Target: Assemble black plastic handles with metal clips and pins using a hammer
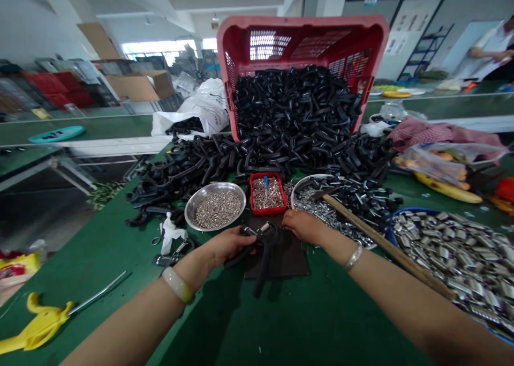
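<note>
My left hand (228,244) is closed around a black hand grip strengthener (263,264) with a small coil spring near its top. It is held over a dark flat plate (296,261) on the green table. To the right, the fingers of my right hand (303,225) are pinched together above the plate's far edge, close to the white basin (294,194) of bolts; anything between them is too small to make out. Just beyond my hands are a red tray (252,211) of small pins and a metal bowl (191,224) of small silver parts.
A red crate (303,22) spills black handles (297,103) across the back. A wooden-handled hammer (361,226) slants over the basin. At right lie a blue basin (391,232) of metal parts and a banana (445,188). A yellow tool (44,323) lies left; a person (488,50) stands far right.
</note>
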